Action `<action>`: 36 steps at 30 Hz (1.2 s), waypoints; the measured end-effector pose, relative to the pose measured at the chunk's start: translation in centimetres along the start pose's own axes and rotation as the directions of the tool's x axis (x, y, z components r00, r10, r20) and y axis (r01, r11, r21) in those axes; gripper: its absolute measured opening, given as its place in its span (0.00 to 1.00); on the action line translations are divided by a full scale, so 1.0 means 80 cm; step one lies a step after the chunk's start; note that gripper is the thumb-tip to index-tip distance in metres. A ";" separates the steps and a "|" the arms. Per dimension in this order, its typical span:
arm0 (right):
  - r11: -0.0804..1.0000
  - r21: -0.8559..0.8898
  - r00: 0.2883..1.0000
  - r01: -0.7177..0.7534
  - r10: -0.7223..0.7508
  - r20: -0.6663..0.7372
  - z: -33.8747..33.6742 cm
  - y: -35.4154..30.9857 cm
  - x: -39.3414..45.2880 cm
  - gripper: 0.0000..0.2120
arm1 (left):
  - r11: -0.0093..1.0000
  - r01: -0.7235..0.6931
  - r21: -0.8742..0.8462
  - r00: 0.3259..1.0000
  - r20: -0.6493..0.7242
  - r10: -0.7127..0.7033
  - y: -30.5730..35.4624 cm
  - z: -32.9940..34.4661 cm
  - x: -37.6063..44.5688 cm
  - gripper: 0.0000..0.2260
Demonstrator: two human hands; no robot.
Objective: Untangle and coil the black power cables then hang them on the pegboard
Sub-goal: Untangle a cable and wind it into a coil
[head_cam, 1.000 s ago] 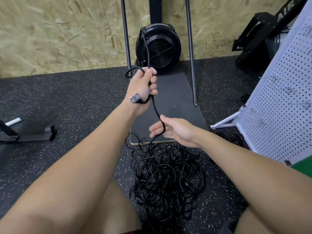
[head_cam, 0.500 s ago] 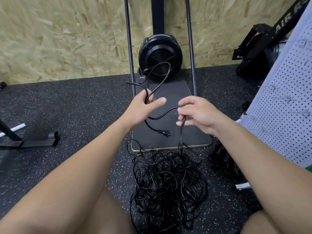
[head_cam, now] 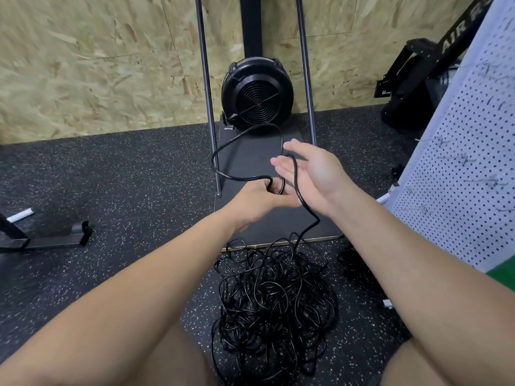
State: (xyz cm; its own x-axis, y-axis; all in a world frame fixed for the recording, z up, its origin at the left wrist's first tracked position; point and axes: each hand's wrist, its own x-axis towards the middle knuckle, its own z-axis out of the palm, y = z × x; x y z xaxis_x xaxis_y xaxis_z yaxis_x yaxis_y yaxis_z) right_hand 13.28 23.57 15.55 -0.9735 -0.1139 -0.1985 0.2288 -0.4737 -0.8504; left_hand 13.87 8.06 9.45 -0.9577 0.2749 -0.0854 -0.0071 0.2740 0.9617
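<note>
The left hand (head_cam: 259,201) grips 1 black cable (head_cam: 223,151), fingers curled round it where a wide loop arches up over the dark board (head_cam: 250,151) and returns to the fist. The right hand (head_cam: 312,171) is held flat, fingers straight and spread, with the same cable draped across its palm and running down off the wrist into the tangle (head_cam: 273,296) heaped on the speckled floor (head_cam: 125,176) between the knees. The white pegboard (head_cam: 459,176) stands at the right, well apart from both hands. A black fan (head_cam: 257,97) sits against the chipboard wall.
</note>
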 end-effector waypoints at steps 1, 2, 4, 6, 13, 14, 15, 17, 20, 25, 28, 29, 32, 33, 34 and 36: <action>1.000 -0.022 0.999 0.021 -0.021 0.027 0.000 0.002 0.001 0.14 | 1.000 0.010 -0.028 1.000 0.002 -0.010 0.002 -0.001 0.000 0.10; 0.998 -0.039 0.997 0.054 -0.052 0.056 -0.001 0.004 0.001 0.15 | 0.998 0.006 -0.070 1.000 0.008 -0.005 0.003 -0.003 0.002 0.08; 0.982 -0.138 0.989 0.128 -0.116 0.094 -0.007 0.005 0.004 0.15 | 0.979 0.005 -0.203 0.999 0.043 0.004 0.008 -0.012 0.005 0.06; 0.937 -0.311 0.986 0.159 -0.138 0.090 -0.017 0.000 0.008 0.13 | 0.962 0.018 -0.273 0.996 0.094 0.008 0.016 -0.017 0.003 0.06; 0.995 -0.095 0.998 -0.025 0.019 -0.065 0.001 -0.032 0.007 0.09 | 0.975 0.052 -0.218 0.995 0.089 -0.033 0.029 0.009 0.003 0.16; 0.990 -0.141 0.999 -0.008 0.002 -0.046 0.003 -0.036 0.008 0.11 | 0.968 0.050 -0.245 0.996 0.086 -0.029 0.034 0.007 0.002 0.10; 0.976 -0.215 0.999 0.023 -0.030 -0.027 0.004 -0.038 0.009 0.13 | 0.968 0.048 -0.245 0.996 0.079 -0.029 0.038 0.004 0.002 0.06; 0.907 -0.408 0.993 0.109 -0.116 0.008 0.000 -0.042 0.007 0.14 | 0.975 0.049 -0.218 0.998 0.049 -0.039 0.050 -0.003 0.004 0.02; 0.729 -0.641 0.950 0.239 -0.313 -0.001 -0.016 -0.042 -0.009 0.12 | 0.971 0.030 -0.236 0.999 -0.005 -0.032 0.073 -0.019 0.006 0.04; 0.747 -0.635 0.980 0.199 -0.155 0.125 -0.057 0.005 -0.026 0.33 | 0.927 -0.077 -0.367 0.986 -0.169 0.015 0.145 -0.054 0.023 0.11; 0.565 -0.799 0.948 0.206 0.087 0.306 -0.076 0.029 -0.037 0.31 | 0.911 -0.140 -0.388 0.965 -0.259 0.038 0.194 -0.079 0.036 0.10; 0.495 -0.843 0.935 0.210 0.150 0.321 -0.083 0.036 -0.039 0.24 | 0.905 -0.160 -0.394 0.959 -0.279 0.048 0.208 -0.087 0.038 0.10; 0.351 -0.907 0.912 0.234 0.244 0.330 -0.100 0.060 -0.034 0.26 | 0.885 -0.212 -0.414 0.947 -0.310 0.082 0.239 -0.112 0.046 0.08; 0.311 -0.917 0.914 0.249 0.238 0.329 -0.100 0.065 -0.034 0.30 | 0.880 -0.221 -0.420 0.943 -0.321 0.083 0.246 -0.119 0.048 0.06; 0.297 -0.918 0.915 0.261 0.228 0.333 -0.099 0.071 -0.033 0.33 | 0.874 -0.227 -0.430 0.940 -0.330 0.083 0.251 -0.124 0.051 0.06; 0.282 -0.919 0.911 0.276 0.228 0.343 -0.089 0.078 -0.033 0.37 | 0.856 -0.245 -0.456 0.937 -0.339 0.088 0.259 -0.132 0.055 0.05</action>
State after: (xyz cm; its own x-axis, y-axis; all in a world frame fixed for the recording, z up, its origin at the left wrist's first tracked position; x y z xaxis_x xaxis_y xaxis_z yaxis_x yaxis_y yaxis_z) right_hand 17.26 27.14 7.25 -0.8340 -0.5114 -0.2072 -0.2066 0.6375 -0.7422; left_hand 6.51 5.20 31.75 -0.9952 -0.0305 0.0930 0.0977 -0.2533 0.9624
